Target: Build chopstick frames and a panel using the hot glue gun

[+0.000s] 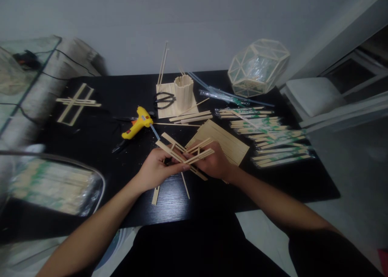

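Observation:
Between both hands, above the front of the black table, is a crossed frame of pale wooden sticks [171,149]. My left hand [154,168] is closed on its left side, thumb lying along the lower stick. On the right side, my right hand [214,161] grips the same frame, its fingers partly hidden behind the sticks. Just beyond my left hand lies a yellow glue gun [140,123] with a glue stick in its back end. A flat panel of sticks [224,141] rests beside and behind my right hand. Loose sticks [155,195] lie below my left hand.
At the back, a stick cylinder [184,93] stands on a square stick base beside black-handled scissors [164,100]. Packaged sticks [266,131] cover the right side, below a faceted frame [259,66]. Another crossed stick frame [78,103] lies left; a bag of sticks [54,184] sits front left.

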Demonstrator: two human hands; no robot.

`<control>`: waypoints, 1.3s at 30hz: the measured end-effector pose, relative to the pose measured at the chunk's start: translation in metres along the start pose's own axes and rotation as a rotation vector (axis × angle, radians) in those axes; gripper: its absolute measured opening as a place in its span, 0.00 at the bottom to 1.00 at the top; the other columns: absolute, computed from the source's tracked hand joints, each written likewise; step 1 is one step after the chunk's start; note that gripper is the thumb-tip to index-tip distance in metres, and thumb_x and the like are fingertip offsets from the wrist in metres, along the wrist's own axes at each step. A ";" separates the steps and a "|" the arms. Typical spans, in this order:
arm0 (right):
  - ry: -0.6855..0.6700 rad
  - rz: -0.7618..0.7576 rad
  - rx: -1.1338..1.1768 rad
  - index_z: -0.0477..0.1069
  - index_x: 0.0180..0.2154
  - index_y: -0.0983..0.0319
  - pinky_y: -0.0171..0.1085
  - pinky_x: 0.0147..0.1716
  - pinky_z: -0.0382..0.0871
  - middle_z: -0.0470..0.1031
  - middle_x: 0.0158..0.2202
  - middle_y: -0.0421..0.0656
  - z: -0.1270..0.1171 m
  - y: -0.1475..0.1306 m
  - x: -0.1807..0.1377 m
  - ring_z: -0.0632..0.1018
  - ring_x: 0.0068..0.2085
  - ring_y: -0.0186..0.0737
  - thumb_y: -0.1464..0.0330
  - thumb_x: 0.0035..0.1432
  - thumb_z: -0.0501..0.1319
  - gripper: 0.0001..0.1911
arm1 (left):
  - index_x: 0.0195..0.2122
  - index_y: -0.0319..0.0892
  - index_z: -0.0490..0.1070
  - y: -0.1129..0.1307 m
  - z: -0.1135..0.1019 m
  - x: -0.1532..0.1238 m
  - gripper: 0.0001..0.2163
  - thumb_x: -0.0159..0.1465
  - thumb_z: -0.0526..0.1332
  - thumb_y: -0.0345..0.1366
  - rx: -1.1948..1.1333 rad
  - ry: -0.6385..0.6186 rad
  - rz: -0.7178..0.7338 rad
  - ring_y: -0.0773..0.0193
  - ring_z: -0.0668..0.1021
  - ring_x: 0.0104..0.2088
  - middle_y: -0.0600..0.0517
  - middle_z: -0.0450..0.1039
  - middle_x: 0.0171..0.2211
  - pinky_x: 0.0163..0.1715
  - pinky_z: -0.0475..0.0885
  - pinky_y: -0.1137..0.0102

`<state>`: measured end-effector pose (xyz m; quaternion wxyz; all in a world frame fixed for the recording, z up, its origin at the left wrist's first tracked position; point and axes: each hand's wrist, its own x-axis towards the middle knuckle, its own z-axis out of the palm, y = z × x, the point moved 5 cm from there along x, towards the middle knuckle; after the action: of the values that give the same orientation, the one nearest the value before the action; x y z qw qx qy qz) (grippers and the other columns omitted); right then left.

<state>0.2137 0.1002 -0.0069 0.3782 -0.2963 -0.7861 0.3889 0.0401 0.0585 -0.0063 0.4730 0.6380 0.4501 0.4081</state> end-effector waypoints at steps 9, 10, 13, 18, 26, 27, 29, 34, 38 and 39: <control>0.003 0.002 -0.006 0.84 0.36 0.61 0.35 0.36 0.77 0.87 0.35 0.45 0.000 -0.001 0.000 0.86 0.34 0.40 0.65 0.68 0.67 0.09 | 0.34 0.41 0.83 0.000 0.000 0.000 0.06 0.61 0.75 0.38 -0.003 0.004 -0.002 0.65 0.79 0.32 0.51 0.81 0.32 0.35 0.75 0.72; 0.003 0.002 -0.005 0.84 0.36 0.61 0.35 0.36 0.77 0.87 0.35 0.45 0.000 -0.001 0.000 0.86 0.35 0.40 0.65 0.68 0.67 0.09 | 0.34 0.41 0.84 0.000 0.000 0.000 0.06 0.62 0.75 0.38 -0.001 0.001 -0.008 0.65 0.79 0.32 0.51 0.81 0.32 0.35 0.75 0.72; -0.001 0.006 -0.010 0.85 0.36 0.61 0.35 0.36 0.76 0.87 0.35 0.45 0.001 0.000 0.000 0.86 0.35 0.40 0.65 0.68 0.67 0.09 | 0.34 0.41 0.84 0.000 0.000 0.000 0.07 0.61 0.75 0.38 -0.001 0.000 -0.014 0.65 0.79 0.32 0.51 0.81 0.32 0.34 0.75 0.72; -0.001 0.027 -0.004 0.85 0.37 0.61 0.35 0.37 0.77 0.87 0.36 0.44 0.001 0.001 -0.001 0.86 0.35 0.40 0.65 0.67 0.68 0.08 | 0.33 0.41 0.83 0.001 0.000 0.000 0.06 0.61 0.75 0.37 -0.001 0.005 -0.003 0.66 0.79 0.32 0.51 0.80 0.31 0.35 0.75 0.72; -0.007 0.013 -0.005 0.85 0.36 0.61 0.35 0.38 0.77 0.87 0.36 0.45 0.000 0.001 0.000 0.87 0.36 0.41 0.66 0.67 0.68 0.08 | 0.34 0.41 0.83 -0.002 -0.001 0.000 0.07 0.62 0.75 0.38 -0.016 0.000 -0.008 0.66 0.79 0.32 0.51 0.80 0.32 0.35 0.75 0.72; -0.009 0.017 -0.005 0.85 0.36 0.61 0.35 0.38 0.77 0.87 0.36 0.45 0.000 0.001 0.000 0.87 0.36 0.40 0.66 0.67 0.68 0.08 | 0.34 0.41 0.83 -0.002 -0.001 0.000 0.07 0.61 0.75 0.38 -0.013 -0.001 -0.006 0.66 0.79 0.32 0.51 0.80 0.31 0.35 0.75 0.72; -0.011 0.025 -0.005 0.85 0.36 0.61 0.35 0.38 0.77 0.87 0.36 0.45 0.000 0.001 0.000 0.87 0.36 0.40 0.66 0.67 0.68 0.07 | 0.33 0.41 0.83 -0.001 -0.001 0.000 0.07 0.61 0.75 0.38 -0.007 -0.002 -0.005 0.66 0.79 0.32 0.51 0.80 0.32 0.35 0.75 0.72; -0.004 0.032 0.001 0.85 0.36 0.60 0.35 0.38 0.78 0.88 0.36 0.45 0.000 0.000 -0.001 0.86 0.35 0.40 0.64 0.67 0.68 0.09 | 0.34 0.41 0.83 0.001 0.000 0.000 0.07 0.62 0.75 0.39 -0.011 -0.005 -0.011 0.65 0.79 0.32 0.51 0.80 0.32 0.35 0.75 0.71; -0.004 0.025 -0.003 0.85 0.36 0.60 0.35 0.38 0.78 0.88 0.35 0.45 0.000 -0.001 0.000 0.86 0.35 0.40 0.64 0.67 0.68 0.09 | 0.34 0.41 0.83 0.001 0.000 0.001 0.07 0.62 0.75 0.39 -0.006 -0.009 -0.019 0.65 0.78 0.32 0.51 0.80 0.31 0.35 0.75 0.71; -0.009 0.018 -0.003 0.85 0.36 0.60 0.35 0.37 0.77 0.88 0.35 0.45 0.000 -0.001 0.000 0.86 0.35 0.40 0.64 0.67 0.68 0.09 | 0.34 0.41 0.83 0.001 0.000 0.001 0.07 0.62 0.75 0.39 -0.007 -0.010 -0.021 0.65 0.78 0.32 0.51 0.80 0.31 0.35 0.75 0.71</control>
<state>0.2134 0.0996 -0.0059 0.3708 -0.3022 -0.7857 0.3922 0.0406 0.0594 -0.0057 0.4818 0.6337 0.4531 0.4013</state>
